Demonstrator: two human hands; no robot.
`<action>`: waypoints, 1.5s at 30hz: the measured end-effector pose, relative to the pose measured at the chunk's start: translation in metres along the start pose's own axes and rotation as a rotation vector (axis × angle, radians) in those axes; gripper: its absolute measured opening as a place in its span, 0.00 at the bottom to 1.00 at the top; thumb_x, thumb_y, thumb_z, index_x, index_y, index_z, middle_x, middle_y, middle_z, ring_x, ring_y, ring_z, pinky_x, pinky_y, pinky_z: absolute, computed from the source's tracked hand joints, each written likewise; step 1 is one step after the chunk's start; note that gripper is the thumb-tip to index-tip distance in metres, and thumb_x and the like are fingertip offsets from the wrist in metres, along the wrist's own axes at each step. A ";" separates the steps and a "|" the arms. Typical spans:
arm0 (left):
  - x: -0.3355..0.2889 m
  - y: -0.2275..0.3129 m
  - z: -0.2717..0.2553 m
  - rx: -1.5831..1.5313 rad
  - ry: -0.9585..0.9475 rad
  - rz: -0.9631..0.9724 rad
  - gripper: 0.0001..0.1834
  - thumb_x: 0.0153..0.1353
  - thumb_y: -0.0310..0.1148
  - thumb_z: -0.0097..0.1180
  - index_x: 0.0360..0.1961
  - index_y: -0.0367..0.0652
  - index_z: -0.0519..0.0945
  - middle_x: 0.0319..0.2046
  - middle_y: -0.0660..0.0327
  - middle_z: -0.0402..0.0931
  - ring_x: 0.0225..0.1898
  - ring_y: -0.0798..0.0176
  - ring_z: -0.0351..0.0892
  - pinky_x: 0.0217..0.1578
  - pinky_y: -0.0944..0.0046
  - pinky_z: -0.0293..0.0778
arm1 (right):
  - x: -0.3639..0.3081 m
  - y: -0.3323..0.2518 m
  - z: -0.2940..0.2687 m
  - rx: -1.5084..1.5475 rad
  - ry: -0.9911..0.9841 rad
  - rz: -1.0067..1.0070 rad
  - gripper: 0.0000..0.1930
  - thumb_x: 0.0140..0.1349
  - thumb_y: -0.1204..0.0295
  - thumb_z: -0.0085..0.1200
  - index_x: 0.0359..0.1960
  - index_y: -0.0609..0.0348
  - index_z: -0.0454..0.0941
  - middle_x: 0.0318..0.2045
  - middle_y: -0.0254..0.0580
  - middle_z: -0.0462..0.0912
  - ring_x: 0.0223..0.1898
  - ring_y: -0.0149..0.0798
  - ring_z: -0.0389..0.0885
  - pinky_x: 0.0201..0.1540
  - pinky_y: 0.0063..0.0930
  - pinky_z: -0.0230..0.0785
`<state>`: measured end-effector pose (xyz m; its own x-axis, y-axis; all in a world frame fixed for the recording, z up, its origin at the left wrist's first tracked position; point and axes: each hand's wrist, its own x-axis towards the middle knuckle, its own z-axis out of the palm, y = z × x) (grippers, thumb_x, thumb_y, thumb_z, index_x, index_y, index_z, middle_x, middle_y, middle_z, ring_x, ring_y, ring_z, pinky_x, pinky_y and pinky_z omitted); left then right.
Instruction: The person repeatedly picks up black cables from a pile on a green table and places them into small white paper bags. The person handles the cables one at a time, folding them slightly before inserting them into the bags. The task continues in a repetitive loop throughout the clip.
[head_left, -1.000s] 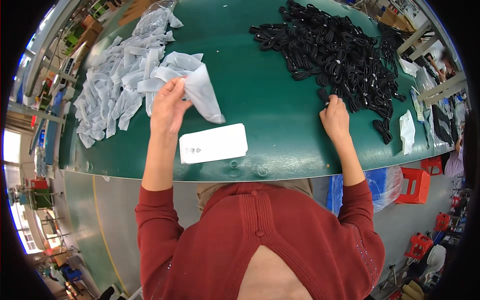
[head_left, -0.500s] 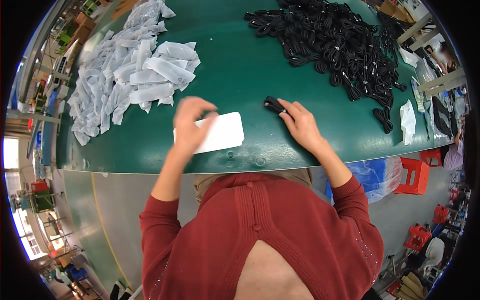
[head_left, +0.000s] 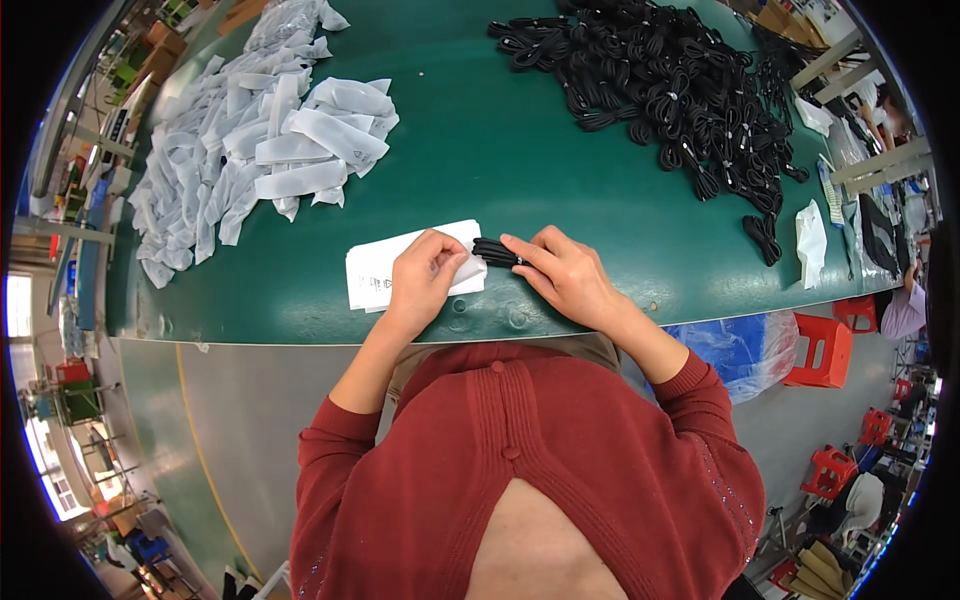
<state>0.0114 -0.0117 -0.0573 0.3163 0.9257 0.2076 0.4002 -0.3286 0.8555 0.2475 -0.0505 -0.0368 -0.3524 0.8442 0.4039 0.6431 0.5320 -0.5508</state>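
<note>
- Fingers (head_left: 452, 262) of my left hand (head_left: 425, 275) pinch the open end of a flat white bag (head_left: 385, 272)
- Right hand (head_left: 565, 275) fingers are closed on a coiled black cable bundle (head_left: 495, 252), its tip at the bag's mouth
- Both sit on the green table (head_left: 480, 170), near its front edge
- Behind the bag, I see loose white bags (head_left: 250, 150) to its left and a black cable heap (head_left: 670, 90) to its right

Matt black cable bundle (head_left: 495, 252), thin translucent plastic bag (head_left: 410, 265), smooth green tabletop (head_left: 560, 170).

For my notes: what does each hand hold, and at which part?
Right hand: black cable bundle, at its right end. Left hand: white bag, at its right edge.
</note>
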 end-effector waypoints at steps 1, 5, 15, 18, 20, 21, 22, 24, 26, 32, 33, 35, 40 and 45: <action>0.000 0.001 -0.001 -0.022 0.008 -0.013 0.03 0.57 0.22 0.61 0.32 0.37 0.79 0.29 0.61 0.76 0.29 0.66 0.73 0.34 0.68 0.69 | 0.000 0.000 0.000 -0.013 -0.004 -0.023 0.21 0.60 0.73 0.62 0.57 0.51 0.79 0.32 0.41 0.74 0.28 0.42 0.76 0.31 0.36 0.72; 0.000 0.001 -0.003 -0.089 0.016 -0.040 0.03 0.58 0.22 0.61 0.32 0.37 0.78 0.30 0.61 0.77 0.30 0.67 0.74 0.34 0.68 0.70 | 0.001 0.004 -0.001 0.004 -0.036 -0.084 0.21 0.59 0.72 0.63 0.56 0.49 0.80 0.32 0.41 0.75 0.28 0.42 0.76 0.31 0.33 0.72; 0.005 0.025 -0.005 0.135 -0.021 0.388 0.07 0.50 0.19 0.63 0.30 0.39 0.78 0.34 0.58 0.78 0.38 0.53 0.74 0.40 0.58 0.71 | 0.012 0.013 0.020 0.994 -0.302 0.949 0.12 0.69 0.66 0.55 0.45 0.63 0.79 0.28 0.35 0.77 0.34 0.31 0.77 0.40 0.27 0.72; 0.010 0.027 -0.006 0.125 0.014 0.373 0.07 0.50 0.20 0.63 0.30 0.39 0.78 0.35 0.58 0.78 0.39 0.53 0.74 0.41 0.58 0.71 | 0.015 -0.001 0.029 0.522 0.000 0.256 0.14 0.68 0.67 0.55 0.49 0.63 0.76 0.35 0.44 0.77 0.39 0.38 0.76 0.44 0.28 0.71; 0.014 0.029 -0.010 0.073 0.034 0.340 0.07 0.50 0.20 0.63 0.30 0.39 0.78 0.35 0.58 0.78 0.38 0.52 0.74 0.40 0.58 0.71 | 0.017 -0.014 0.021 0.531 0.013 0.147 0.18 0.64 0.74 0.57 0.55 0.61 0.75 0.44 0.48 0.75 0.47 0.43 0.74 0.49 0.32 0.70; 0.015 0.026 -0.012 0.004 0.047 0.260 0.06 0.54 0.22 0.64 0.31 0.38 0.78 0.37 0.60 0.78 0.38 0.59 0.74 0.40 0.62 0.70 | 0.021 -0.021 0.019 0.537 0.064 0.100 0.18 0.63 0.75 0.58 0.55 0.61 0.75 0.45 0.48 0.75 0.47 0.43 0.74 0.50 0.33 0.70; 0.016 0.024 -0.016 -0.148 0.040 0.169 0.05 0.55 0.23 0.63 0.32 0.38 0.78 0.38 0.61 0.78 0.39 0.62 0.74 0.41 0.64 0.70 | 0.023 -0.026 0.017 0.542 0.115 0.053 0.19 0.62 0.77 0.58 0.56 0.61 0.75 0.45 0.47 0.74 0.48 0.43 0.74 0.50 0.34 0.70; 0.024 0.023 -0.027 -0.453 0.029 -0.013 0.05 0.59 0.25 0.63 0.33 0.38 0.79 0.40 0.62 0.77 0.40 0.68 0.73 0.41 0.67 0.69 | 0.025 -0.021 0.009 0.524 0.155 0.050 0.20 0.61 0.80 0.58 0.56 0.61 0.76 0.47 0.47 0.74 0.44 0.39 0.77 0.47 0.31 0.73; 0.032 0.024 -0.032 -0.534 0.009 0.007 0.05 0.63 0.28 0.62 0.35 0.38 0.79 0.45 0.63 0.74 0.40 0.73 0.71 0.42 0.71 0.68 | 0.023 -0.009 0.001 0.572 0.169 0.080 0.19 0.61 0.81 0.57 0.56 0.61 0.76 0.47 0.47 0.74 0.42 0.36 0.77 0.43 0.28 0.74; 0.045 0.038 -0.004 -0.717 -0.101 -0.043 0.05 0.63 0.28 0.62 0.35 0.39 0.79 0.45 0.62 0.73 0.46 0.71 0.71 0.46 0.68 0.69 | 0.029 -0.015 0.003 0.441 0.280 -0.041 0.17 0.55 0.81 0.64 0.47 0.66 0.76 0.39 0.44 0.77 0.31 0.32 0.80 0.34 0.24 0.74; 0.048 0.038 -0.002 -0.717 -0.087 -0.017 0.05 0.64 0.28 0.61 0.35 0.38 0.79 0.46 0.61 0.74 0.47 0.69 0.72 0.47 0.67 0.70 | 0.030 -0.019 0.005 0.431 0.324 -0.012 0.17 0.54 0.82 0.63 0.46 0.66 0.76 0.38 0.43 0.77 0.31 0.32 0.80 0.33 0.24 0.74; 0.052 0.039 0.000 -0.778 -0.073 -0.030 0.05 0.65 0.28 0.60 0.34 0.38 0.78 0.44 0.60 0.75 0.47 0.66 0.74 0.51 0.64 0.69 | 0.033 -0.020 0.006 0.422 0.417 0.006 0.17 0.54 0.84 0.61 0.46 0.65 0.75 0.37 0.43 0.78 0.30 0.32 0.80 0.31 0.24 0.74; 0.057 0.041 -0.003 -1.144 -0.158 -0.179 0.07 0.67 0.30 0.58 0.37 0.37 0.78 0.44 0.57 0.76 0.51 0.61 0.76 0.52 0.60 0.75 | 0.041 -0.014 0.000 0.391 0.452 -0.142 0.16 0.53 0.85 0.60 0.45 0.64 0.75 0.35 0.43 0.79 0.28 0.34 0.79 0.29 0.25 0.73; 0.063 0.047 0.004 -1.290 -0.223 -0.263 0.11 0.69 0.33 0.56 0.43 0.35 0.77 0.45 0.54 0.77 0.53 0.58 0.77 0.53 0.59 0.75 | 0.042 -0.016 -0.007 0.308 0.417 -0.223 0.20 0.51 0.84 0.65 0.48 0.65 0.77 0.37 0.45 0.82 0.35 0.45 0.80 0.36 0.33 0.75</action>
<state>0.0531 0.0306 -0.0061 0.5382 0.8428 -0.0077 -0.5848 0.3800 0.7167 0.2273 -0.0238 -0.0061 -0.1179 0.6450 0.7550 0.3336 0.7419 -0.5817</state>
